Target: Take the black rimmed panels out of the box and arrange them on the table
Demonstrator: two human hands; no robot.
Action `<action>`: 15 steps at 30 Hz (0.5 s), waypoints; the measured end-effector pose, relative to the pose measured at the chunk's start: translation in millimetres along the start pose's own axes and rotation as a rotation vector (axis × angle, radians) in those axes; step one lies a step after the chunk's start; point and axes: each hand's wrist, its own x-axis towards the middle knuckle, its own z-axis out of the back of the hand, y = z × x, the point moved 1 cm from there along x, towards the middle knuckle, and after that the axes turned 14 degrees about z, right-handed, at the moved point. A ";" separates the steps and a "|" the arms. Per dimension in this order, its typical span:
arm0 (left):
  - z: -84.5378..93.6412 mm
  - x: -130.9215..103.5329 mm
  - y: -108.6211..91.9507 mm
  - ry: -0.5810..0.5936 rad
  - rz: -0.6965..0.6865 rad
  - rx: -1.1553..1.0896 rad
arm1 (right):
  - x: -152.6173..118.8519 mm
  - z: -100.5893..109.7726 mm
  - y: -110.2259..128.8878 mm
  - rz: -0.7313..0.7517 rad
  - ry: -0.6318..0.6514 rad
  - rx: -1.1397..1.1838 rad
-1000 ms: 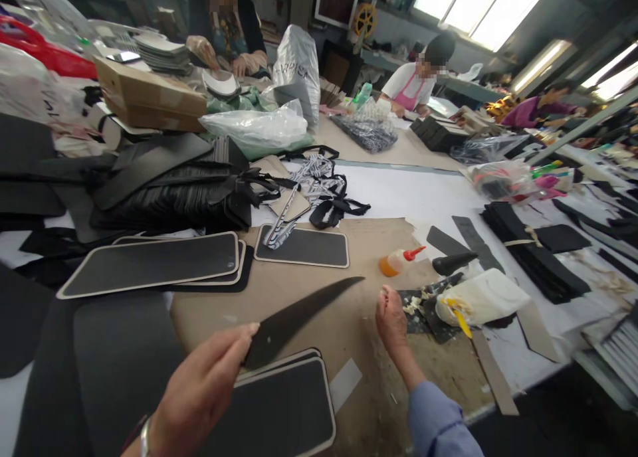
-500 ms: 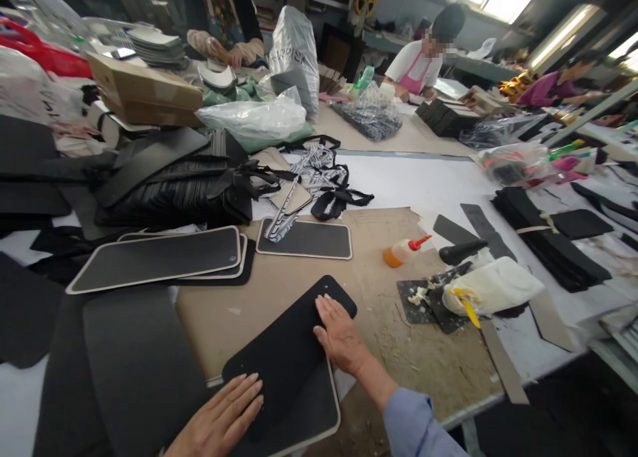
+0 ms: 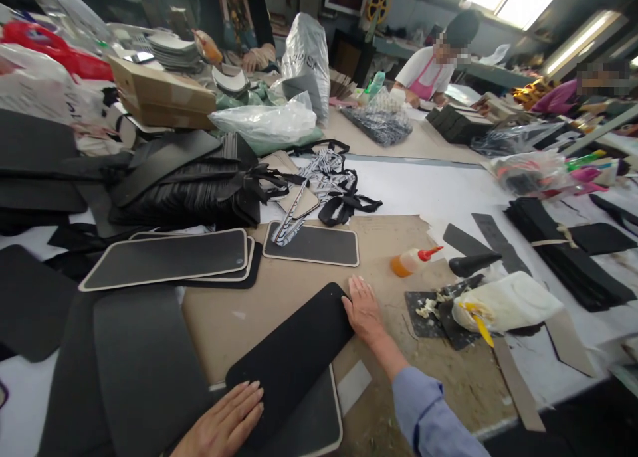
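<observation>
A black rounded panel [image 3: 294, 357] lies slantwise over a larger dark panel with a pale edge [image 3: 319, 410], whose lower right part shows beneath it. My left hand [image 3: 224, 417] rests flat on the black panel's near left end, fingers stretched out. At its far right end, my right hand [image 3: 363, 307] lies with fingers extended, the fingertips beside the panel's edge and the thumb at its side. Neither hand grasps anything. To the left stand a stack of pale-edged panels [image 3: 164, 261] and a large dark grey sheet [image 3: 144, 364].
A glue bottle with red tip [image 3: 409, 263] and a white container with a yellow brush [image 3: 513, 301] are on the right. Another pale-edged panel [image 3: 323, 244] lies ahead, near patterned straps [image 3: 323, 168]. Several people work across the tables.
My right hand has moved off the panel's top to its right edge. The black panel now sits turned, leaving more of the pale-edged one uncovered. My left hand has barely moved.
</observation>
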 end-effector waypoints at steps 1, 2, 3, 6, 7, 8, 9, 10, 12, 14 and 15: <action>-1.3 -1.5 -0.1 0.004 0.005 -0.003 | 0.5 1.9 -1.3 -0.020 -0.045 -0.005; -2.6 -3.2 -0.2 0.005 0.011 -0.006 | 1.7 3.7 -0.7 -0.032 -0.074 0.003; -3.9 -4.8 -0.3 0.005 0.018 -0.009 | 3.8 5.1 1.5 -0.043 -0.088 0.018; -6.3 -8.2 -0.6 0.008 0.018 -0.004 | 15.1 5.6 12.4 -0.122 -0.077 0.042; -6.3 -8.3 -0.6 0.007 0.012 0.005 | 19.9 4.2 15.1 -0.152 -0.058 0.033; -5.7 -7.6 -0.5 0.004 0.007 0.016 | 24.6 2.2 16.4 -0.174 -0.028 0.008; -4.5 -6.3 -0.5 -0.004 0.004 0.029 | 28.5 -0.1 15.7 -0.191 0.006 -0.026; -2.7 -4.5 -0.6 -0.014 0.001 0.042 | 31.0 -2.2 13.0 -0.203 0.039 -0.063; 2.2 -0.1 -1.4 -0.028 0.002 0.070 | 29.7 -4.7 2.6 -0.243 0.075 -0.131; 8.2 4.2 -3.4 -0.041 0.001 0.089 | 18.6 -3.6 -10.5 -0.298 0.063 -0.165; 11.2 6.1 -4.8 -0.049 0.005 0.093 | 9.8 -2.0 -16.3 -0.313 0.054 -0.168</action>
